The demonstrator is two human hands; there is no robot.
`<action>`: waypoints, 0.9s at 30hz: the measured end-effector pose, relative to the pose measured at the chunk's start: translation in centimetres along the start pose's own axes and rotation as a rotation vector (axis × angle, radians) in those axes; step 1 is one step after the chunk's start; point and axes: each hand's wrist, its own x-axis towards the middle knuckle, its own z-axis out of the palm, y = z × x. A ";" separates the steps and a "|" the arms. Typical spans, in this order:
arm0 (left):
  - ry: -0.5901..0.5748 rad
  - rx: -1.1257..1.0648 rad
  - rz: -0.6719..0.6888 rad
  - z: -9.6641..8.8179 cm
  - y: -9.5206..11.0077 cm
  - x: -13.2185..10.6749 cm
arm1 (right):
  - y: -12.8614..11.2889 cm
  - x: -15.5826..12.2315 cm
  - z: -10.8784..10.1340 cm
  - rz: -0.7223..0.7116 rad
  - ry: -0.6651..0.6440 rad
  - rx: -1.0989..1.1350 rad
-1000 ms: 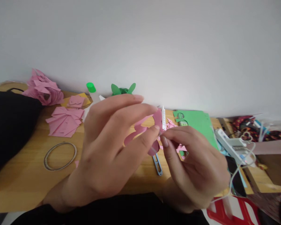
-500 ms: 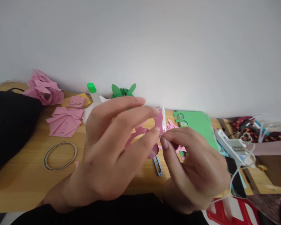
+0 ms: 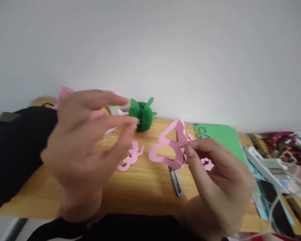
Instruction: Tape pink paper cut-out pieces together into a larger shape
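My right hand (image 3: 218, 177) holds up a pink paper cutout (image 3: 157, 154) with two rounded openings, its edge pinched between thumb and index finger. To the left, my left hand (image 3: 90, 144) is in the air, apart from the cutout and blurred. Its thumb and index fingertips come together while another finger is stretched out above them; whether something small is between the tips I cannot make out. Under and between the hands, a curly pink paper shape (image 3: 133, 154) lies on the wooden table (image 3: 150, 190). A grey-blue craft knife (image 3: 175, 182) lies below the cutout, partly covered by it.
A green honeycomb-like paper ball with leaf shapes (image 3: 143, 117) stands near the wall. Green card sheets (image 3: 220, 135) lie at right, beside a white power strip (image 3: 263, 169) and a dark phone (image 3: 276, 207) with a cable. A black sleeve or bag (image 3: 20, 144) is at left.
My left hand has moved left, away from the cutout and my right hand. The cutout stays in my right hand and now shows more fully. The view has shifted slightly.
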 end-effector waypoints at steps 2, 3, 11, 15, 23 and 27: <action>0.034 0.235 0.066 -0.8 -2.7 0.9 | 0.2 0.1 -0.1 0.027 0.017 -0.030; -0.006 0.322 0.048 -1.1 -4.4 1.3 | 0.3 0.2 -0.1 0.035 0.025 -0.037; -0.599 0.544 -0.141 -0.4 -16.3 -0.6 | 0.8 0.5 -0.2 0.067 0.035 -0.030; -0.641 0.562 -0.197 -0.3 -17.0 -1.4 | 0.9 0.4 -0.2 0.070 0.034 -0.002; -0.625 0.515 -0.275 -1.2 -16.0 -0.4 | 1.3 0.4 -0.1 0.050 0.047 -0.012; -0.590 0.373 -0.330 -0.9 -13.3 -0.3 | 1.7 0.7 0.5 0.098 0.038 0.091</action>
